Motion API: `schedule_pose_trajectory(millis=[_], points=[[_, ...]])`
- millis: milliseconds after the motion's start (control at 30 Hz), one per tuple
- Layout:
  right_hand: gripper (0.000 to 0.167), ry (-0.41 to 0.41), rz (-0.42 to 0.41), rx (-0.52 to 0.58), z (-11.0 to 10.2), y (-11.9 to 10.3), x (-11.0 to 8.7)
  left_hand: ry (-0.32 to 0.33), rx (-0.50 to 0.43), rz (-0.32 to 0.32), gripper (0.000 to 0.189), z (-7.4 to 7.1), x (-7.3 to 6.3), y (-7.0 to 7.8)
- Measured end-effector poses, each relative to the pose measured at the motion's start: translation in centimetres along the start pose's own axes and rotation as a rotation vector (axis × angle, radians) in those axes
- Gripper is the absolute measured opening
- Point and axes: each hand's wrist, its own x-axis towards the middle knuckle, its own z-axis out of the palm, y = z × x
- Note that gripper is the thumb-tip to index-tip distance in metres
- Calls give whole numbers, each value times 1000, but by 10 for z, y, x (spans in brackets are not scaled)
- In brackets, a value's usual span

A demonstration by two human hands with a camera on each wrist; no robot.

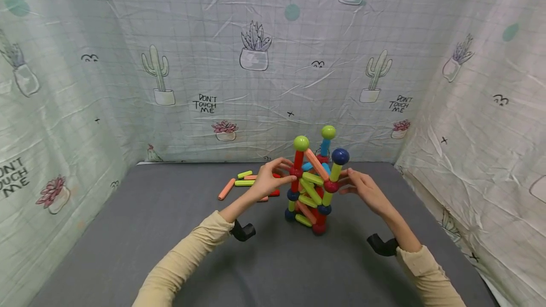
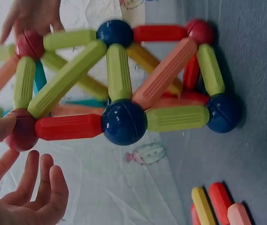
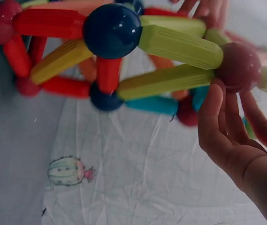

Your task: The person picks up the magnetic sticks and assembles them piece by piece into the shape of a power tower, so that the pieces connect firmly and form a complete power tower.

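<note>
A tower of colored magnetic rods and balls stands upright on the table. Its top carries two green balls, the nearer one and the farther one, plus a dark blue ball. At the tower's left side my left hand pinches a red ball between thumb and forefinger, its other fingers loosely bent below. On the opposite side, thumb and fingertips of my right hand hold another red ball from the outside. Lower down, dark blue balls join red and green rods.
Several loose rods in orange, green and red lie left of the tower, partly behind my left forearm and hand. The grey table ends at a cactus-print cloth hanging behind and at both sides.
</note>
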Motion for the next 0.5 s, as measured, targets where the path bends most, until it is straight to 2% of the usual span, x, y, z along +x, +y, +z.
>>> schedule_pose_trajectory(millis=[167, 333, 500], points=[[49, -38, -42, 24, 15, -7, -7, -22, -5, -40, 29, -10, 5, 16], [43, -58, -67, 82, 43, -20, -11, -58, -80, -99, 27, -13, 20, 2], [40, -51, -112, 108, 72, -32, -11, -74, -110, -116, 29, -9, 36, -23]])
